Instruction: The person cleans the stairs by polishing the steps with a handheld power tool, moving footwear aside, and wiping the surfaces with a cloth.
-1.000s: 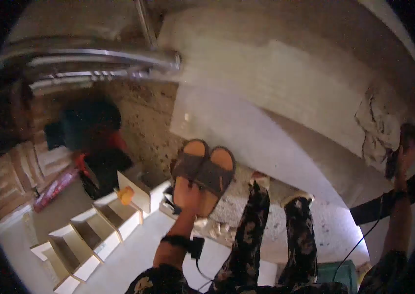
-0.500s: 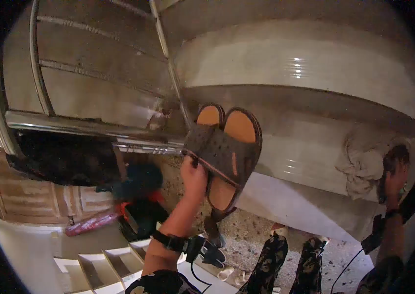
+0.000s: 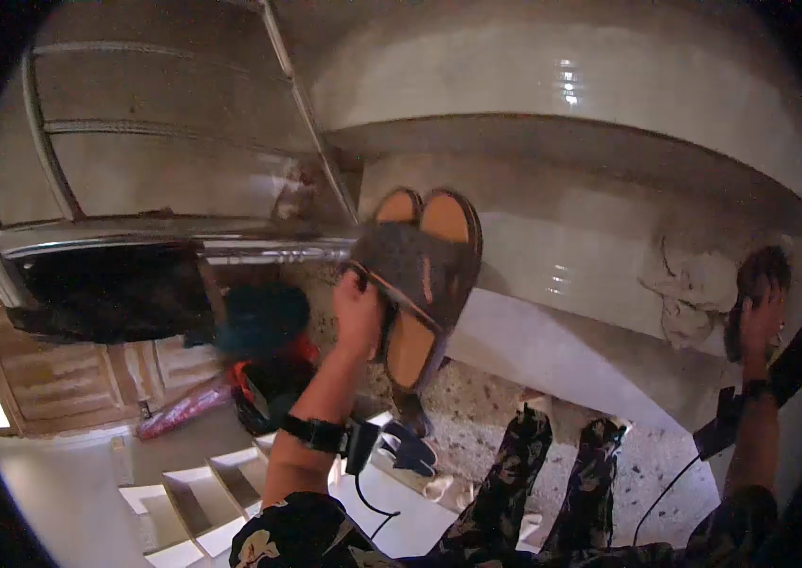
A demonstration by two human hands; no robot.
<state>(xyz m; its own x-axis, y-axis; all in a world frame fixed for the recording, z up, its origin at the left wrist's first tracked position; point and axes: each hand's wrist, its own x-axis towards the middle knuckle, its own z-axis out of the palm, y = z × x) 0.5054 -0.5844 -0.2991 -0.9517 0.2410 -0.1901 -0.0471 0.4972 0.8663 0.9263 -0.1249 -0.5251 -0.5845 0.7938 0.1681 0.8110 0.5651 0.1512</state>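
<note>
A pair of slide sandals [image 3: 439, 275], with dark brown straps and tan insoles, is in my left hand [image 3: 358, 312]. Its fingers close on the strap edge, and the two sandals lie close together, toes tilted away from the hand. At the far right, my right hand [image 3: 759, 327] grips a dark brown, shoe-like thing [image 3: 761, 275] on the step; its exact kind is unclear. Just left of that thing is a crumpled beige cloth [image 3: 695, 289].
Pale tiled steps [image 3: 515, 208] rise ahead, with a metal railing [image 3: 268, 251] at left. Below are more shoes [image 3: 409, 452] on the speckled floor [image 3: 477, 407], a white rack [image 3: 193, 502], a dark bag [image 3: 268, 393] and a wooden door [image 3: 60, 374].
The sandals and my left hand have shifted slightly left in view. My right hand stays on the dark brown thing. The whole view has tilted a little.
</note>
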